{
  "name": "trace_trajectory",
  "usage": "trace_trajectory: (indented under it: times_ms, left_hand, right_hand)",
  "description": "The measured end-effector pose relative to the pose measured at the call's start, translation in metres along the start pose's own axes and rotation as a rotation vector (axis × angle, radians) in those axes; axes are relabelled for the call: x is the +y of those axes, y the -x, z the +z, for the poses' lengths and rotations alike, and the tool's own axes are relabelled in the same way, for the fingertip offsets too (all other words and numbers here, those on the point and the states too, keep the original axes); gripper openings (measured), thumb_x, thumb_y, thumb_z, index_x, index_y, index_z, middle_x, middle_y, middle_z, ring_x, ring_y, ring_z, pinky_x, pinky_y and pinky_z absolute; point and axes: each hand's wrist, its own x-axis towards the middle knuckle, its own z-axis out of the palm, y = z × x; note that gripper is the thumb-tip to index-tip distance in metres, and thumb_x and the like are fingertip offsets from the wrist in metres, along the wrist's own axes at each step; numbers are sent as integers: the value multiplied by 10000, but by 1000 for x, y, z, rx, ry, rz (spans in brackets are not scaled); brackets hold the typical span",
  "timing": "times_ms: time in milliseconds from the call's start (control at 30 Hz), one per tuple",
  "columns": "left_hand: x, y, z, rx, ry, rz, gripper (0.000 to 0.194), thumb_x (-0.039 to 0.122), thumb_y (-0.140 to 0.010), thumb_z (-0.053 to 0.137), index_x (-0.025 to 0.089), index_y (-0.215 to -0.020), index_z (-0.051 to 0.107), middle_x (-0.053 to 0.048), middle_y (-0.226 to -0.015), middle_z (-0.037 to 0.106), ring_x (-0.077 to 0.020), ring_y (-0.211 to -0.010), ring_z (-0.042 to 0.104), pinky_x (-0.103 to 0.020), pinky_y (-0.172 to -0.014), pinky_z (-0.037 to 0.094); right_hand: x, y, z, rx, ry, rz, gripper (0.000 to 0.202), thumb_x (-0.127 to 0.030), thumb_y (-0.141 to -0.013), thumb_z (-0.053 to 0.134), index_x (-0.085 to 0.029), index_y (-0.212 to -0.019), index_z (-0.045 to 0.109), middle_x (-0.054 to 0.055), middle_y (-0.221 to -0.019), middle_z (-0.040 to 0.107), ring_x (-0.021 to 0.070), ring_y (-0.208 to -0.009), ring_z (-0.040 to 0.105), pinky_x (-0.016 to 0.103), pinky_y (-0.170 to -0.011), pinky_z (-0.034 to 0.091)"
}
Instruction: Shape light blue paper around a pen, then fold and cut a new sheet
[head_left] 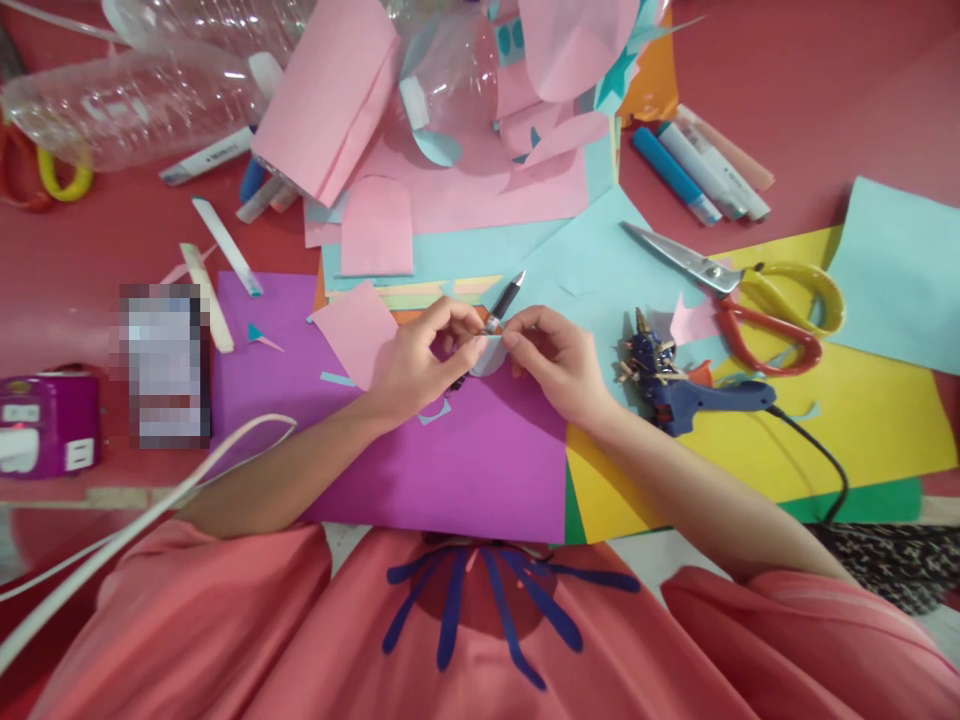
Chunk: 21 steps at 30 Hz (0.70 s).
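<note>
Between my two hands is a small light-blue paper piece (489,356), held above a purple sheet (450,470). My left hand (433,352) pinches its left edge with thumb and forefinger. On its right edge, the thumb and forefinger of my right hand (551,352) are pressed together. A black pen (507,298) lies just behind the piece, its silver tip pointing away to the right; part of it is hidden. Small blue paper scraps (435,411) rest on the purple sheet below my left hand. A pink paper piece (356,335) lies left of that hand.
Right of my hands lie a blue glue gun (675,390) with a cord and scissors (739,285) with red and yellow handles. Markers (697,170), clear plastic bottles (142,100) and a pink paper-wrapped form (330,95) sit farther back. A phone (166,365) is at left.
</note>
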Motion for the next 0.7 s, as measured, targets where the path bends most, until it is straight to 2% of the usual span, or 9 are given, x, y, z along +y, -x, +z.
trace_trajectory:
  times_ms: [133, 300, 400, 533, 700]
  left_hand:
    - [2, -1, 1, -23, 34, 3, 259, 464, -922, 597, 222, -833, 604, 44, -644, 621, -81, -525, 532, -212, -497, 413]
    - [3, -6, 1, 95, 176, -32, 383, 583, -918, 621, 221, -813, 554, 40, -637, 625, -87, -575, 614, -203, -524, 462]
    - [2, -8, 1, 136, 252, -47, 416, 623, -893, 643, 228, -825, 531, 49, -612, 622, -88, -546, 624, -201, -498, 469]
    - [0, -8, 2, 121, 244, -49, 425, 637, -902, 621, 226, -851, 525, 42, -636, 652, -90, -559, 644, -203, -506, 487]
    - [-1, -3, 2, 98, 220, -44, 429, 640, -918, 591, 219, -877, 525, 22, -690, 703, -96, -590, 662, -207, -547, 502]
  right_hand:
    - [2, 0, 2, 27, 29, -42, 233, -421, -906, 654, -218, -824, 575, -54, -636, 532, 78, -519, 478, 239, -491, 383]
    - [1, 0, 2, 180, 9, -131, 180, -389, -913, 647, -230, -863, 579, -40, -677, 560, 88, -545, 506, 236, -495, 407]
    - [3, 0, 2, 191, 36, -130, 192, -389, -906, 653, -230, -837, 571, -32, -703, 568, 88, -553, 500, 239, -494, 413]
    - [6, 0, 4, 210, 47, -173, 127, -327, -908, 642, -232, -858, 576, -25, -742, 582, 95, -591, 514, 247, -522, 433]
    - [9, 0, 3, 345, 141, -294, 102, -245, -893, 660, -242, -910, 559, -32, -791, 536, 97, -639, 500, 260, -578, 438]
